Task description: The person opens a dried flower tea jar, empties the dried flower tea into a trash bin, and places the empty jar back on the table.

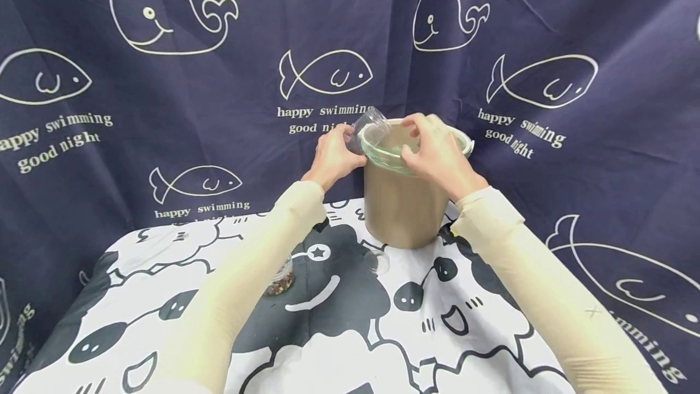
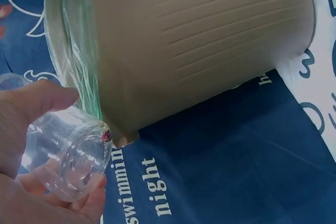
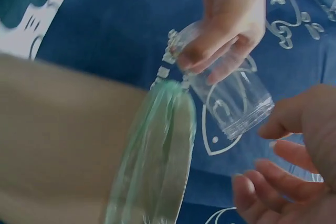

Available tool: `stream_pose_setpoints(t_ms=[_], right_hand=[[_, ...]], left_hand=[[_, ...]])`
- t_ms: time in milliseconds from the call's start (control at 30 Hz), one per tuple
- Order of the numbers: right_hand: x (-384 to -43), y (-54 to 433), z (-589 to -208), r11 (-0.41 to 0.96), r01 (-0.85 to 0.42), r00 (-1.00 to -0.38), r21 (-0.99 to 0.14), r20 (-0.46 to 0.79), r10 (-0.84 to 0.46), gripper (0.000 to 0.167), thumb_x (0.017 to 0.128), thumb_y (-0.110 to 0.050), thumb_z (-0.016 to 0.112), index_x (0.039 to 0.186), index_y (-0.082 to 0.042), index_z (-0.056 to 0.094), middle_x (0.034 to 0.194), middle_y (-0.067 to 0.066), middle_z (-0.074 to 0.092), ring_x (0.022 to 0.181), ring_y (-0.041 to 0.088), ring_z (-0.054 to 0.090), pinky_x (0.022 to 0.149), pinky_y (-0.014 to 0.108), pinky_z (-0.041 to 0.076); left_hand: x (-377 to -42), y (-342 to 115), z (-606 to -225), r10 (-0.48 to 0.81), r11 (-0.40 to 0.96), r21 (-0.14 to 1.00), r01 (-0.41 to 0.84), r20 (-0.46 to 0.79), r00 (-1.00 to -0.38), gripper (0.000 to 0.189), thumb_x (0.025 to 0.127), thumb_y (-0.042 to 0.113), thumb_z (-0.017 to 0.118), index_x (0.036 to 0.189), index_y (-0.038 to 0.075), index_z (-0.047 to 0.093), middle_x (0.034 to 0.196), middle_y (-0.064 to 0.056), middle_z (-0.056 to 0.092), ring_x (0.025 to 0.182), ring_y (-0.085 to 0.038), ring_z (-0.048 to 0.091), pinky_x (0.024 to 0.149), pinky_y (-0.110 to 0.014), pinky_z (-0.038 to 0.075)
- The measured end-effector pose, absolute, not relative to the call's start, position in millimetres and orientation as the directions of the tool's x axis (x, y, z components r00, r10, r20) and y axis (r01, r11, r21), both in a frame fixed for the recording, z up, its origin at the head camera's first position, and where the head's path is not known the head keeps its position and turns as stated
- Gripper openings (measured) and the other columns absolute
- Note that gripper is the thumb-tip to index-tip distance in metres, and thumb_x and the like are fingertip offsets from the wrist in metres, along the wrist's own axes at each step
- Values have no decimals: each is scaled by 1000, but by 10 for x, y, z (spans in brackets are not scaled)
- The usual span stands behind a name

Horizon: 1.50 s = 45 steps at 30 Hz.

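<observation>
My left hand (image 1: 335, 154) grips a clear jar (image 1: 374, 127) near its base, at the left of a tan bin (image 1: 404, 211). The jar lies tilted over the rim, its threaded mouth toward the bin's opening. A few reddish and yellowish bits (image 2: 106, 134) cling by the jar's base in the left wrist view. A thin green bag (image 2: 79, 40) lines the bin and folds over its rim. My right hand (image 1: 437, 154) is over the near right part of the rim; in the right wrist view its fingers are loosely bent near the jar's mouth, holding nothing.
A round clear lid (image 1: 377, 262) lies on the patterned cloth (image 1: 339, 357) in front of the bin. Farther left, a small clear container (image 1: 281, 279) with reddish-brown pieces is partly behind my left forearm. A dark blue curtain (image 1: 262, 157) hangs behind the table.
</observation>
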State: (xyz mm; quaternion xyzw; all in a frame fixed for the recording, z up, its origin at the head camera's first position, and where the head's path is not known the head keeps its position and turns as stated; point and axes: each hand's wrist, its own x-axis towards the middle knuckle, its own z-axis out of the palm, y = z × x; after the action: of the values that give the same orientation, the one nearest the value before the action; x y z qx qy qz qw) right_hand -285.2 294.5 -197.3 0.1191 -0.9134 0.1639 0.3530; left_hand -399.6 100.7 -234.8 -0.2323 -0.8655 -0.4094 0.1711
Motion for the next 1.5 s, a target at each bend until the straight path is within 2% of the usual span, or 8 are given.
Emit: stream_pose_setpoints(t_ms=[167,267,533,700,800,1000,1200,1500], right_hand=[[-3022,2996,-1909,923,-377,-640,-77,742,-200,59,83,-9,71,140,-4,58,128,21,58,108,42,55,95,53,45],[-3103,3009,-1861,916,-402,-624,5,731,-278,64,81,-7,72,143,-4,56,136,20,57,111,44,53,98,53,45],[-3225,3023,-1737,911,-404,-667,81,656,-354,70,81,-5,73,148,-8,52,149,13,52,123,39,50,97,55,49],[-3260,3037,-1709,921,-375,-689,109,632,-355,71,83,-13,76,150,-11,52,152,11,50,124,38,49,90,56,53],[-3285,3066,-1708,926,-360,-690,119,634,-349,71,82,-15,79,149,-11,53,151,11,52,125,38,49,93,55,52],[-3334,3148,-1702,940,-316,-696,128,642,-321,67,80,-13,81,143,-8,57,145,12,58,125,38,50,96,55,51],[-3383,3271,-1728,961,-265,-746,80,615,-257,63,83,-22,81,139,-3,58,138,17,62,121,39,53,103,51,48],[-3398,3466,-1796,979,-198,-788,-52,603,-127,55,85,-33,76,128,-3,62,111,17,68,107,39,58,92,56,49]], left_hand=[[-4034,1087,-2337,295,576,601,554,480,-826,69,70,14,90,133,7,62,126,-11,68,116,-27,63,102,-39,50],[-4051,1122,-2297,318,592,566,574,491,-811,67,70,16,88,131,6,62,123,-12,69,112,-28,62,100,-40,50],[-4075,1199,-2128,346,614,497,613,528,-776,65,68,15,88,128,6,66,115,-10,73,102,-27,65,93,-38,52],[-4085,1250,-2050,370,631,448,633,543,-753,63,66,13,88,125,7,67,113,-10,73,100,-26,64,93,-36,52],[-4091,1282,-2003,384,642,420,642,548,-743,61,67,14,89,123,6,67,114,-11,73,103,-28,64,94,-37,51],[-4140,1339,-1944,399,663,378,646,552,-733,68,68,18,91,130,3,65,124,-13,71,116,-33,61,104,-37,47],[-4180,1382,-1901,381,626,448,639,539,-751,76,68,17,92,136,5,59,128,-13,67,119,-31,57,105,-37,45],[-4233,1427,-1863,369,465,528,710,614,-698,81,72,14,92,142,9,52,137,-7,61,126,-19,59,108,-25,44]])
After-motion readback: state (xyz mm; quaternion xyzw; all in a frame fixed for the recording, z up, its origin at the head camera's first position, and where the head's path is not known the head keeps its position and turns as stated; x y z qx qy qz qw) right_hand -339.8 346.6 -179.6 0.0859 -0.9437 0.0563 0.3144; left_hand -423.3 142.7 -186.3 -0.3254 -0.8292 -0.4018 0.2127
